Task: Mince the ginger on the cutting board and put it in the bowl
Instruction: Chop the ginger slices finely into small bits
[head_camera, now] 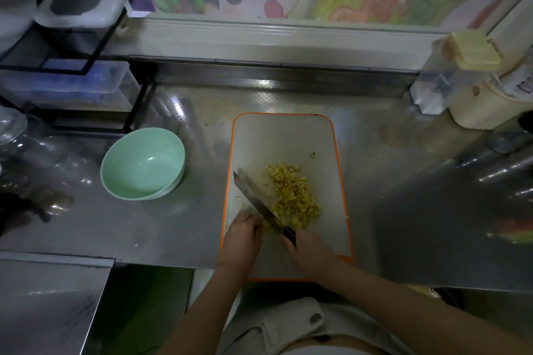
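Steel counter (173,225) runs the width of the view, and a white board (282,138) with an orange rim lies on it right of centre, its near end reaching past the counter's front edge. Chopped ginger (291,193) sits in a loose yellow pile on the middle and near half of the board, with a few stray bits near the right edge and the left edge.

The right hand (308,253) is wrapped round the dark handle of a knife (256,199). The blade slants up and to the left across the board, along the left flank of the pile. The left hand (242,235) rests at the board's near left side, just beside the blade, knuckles up and fingers curled down among the nearest ginger bits. Whether it pinches any of them cannot be told.

A pale green bowl (138,153) stands on the counter to the left of the board, apart from it, with no ginger in it.

A black wire rack (86,46) with plastic tubs fills the far left corner, clear glass jars (43,158) stand along the left edge, and a cream appliance (476,106) stands at the far right.
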`<state>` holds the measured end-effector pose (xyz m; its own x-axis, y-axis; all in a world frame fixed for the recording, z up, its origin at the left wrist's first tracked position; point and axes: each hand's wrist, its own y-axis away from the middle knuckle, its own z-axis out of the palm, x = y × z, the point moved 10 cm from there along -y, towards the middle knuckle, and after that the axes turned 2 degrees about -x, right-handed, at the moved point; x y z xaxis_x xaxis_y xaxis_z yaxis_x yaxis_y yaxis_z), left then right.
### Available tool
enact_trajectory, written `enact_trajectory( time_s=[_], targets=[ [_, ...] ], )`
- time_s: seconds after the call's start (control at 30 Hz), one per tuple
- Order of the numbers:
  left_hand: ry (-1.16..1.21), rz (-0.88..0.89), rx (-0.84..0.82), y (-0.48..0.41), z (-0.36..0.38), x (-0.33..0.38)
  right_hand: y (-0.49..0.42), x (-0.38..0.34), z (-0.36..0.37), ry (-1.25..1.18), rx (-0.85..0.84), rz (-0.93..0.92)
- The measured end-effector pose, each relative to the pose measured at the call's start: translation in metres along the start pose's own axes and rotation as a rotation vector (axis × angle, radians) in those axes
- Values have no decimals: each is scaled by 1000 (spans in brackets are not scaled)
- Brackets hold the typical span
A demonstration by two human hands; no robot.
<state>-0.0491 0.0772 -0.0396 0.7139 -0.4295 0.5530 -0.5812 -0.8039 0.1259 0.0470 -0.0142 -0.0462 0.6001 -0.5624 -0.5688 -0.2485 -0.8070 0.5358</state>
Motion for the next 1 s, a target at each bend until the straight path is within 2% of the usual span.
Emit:
enact_trajectory(
  time_s=[0.3,0.47,0.63,0.87,1.0],
  targets=[
    [-19,24,-10,1,1,1,-16,11,-13,-4,-7,-66],
    [-12,44,-37,1,2,1,-17,9,-21,0,58,-55],
    [-67,58,-114,6,11,-1,-16,9,-29,-27,79,-85],
    [-24,10,-71,6,10,-2,-4,7,-31,-18,112,-140],
    [-11,-10,-61,5,12,-2,2,8,-29,-11,86,-99]
  ],
)
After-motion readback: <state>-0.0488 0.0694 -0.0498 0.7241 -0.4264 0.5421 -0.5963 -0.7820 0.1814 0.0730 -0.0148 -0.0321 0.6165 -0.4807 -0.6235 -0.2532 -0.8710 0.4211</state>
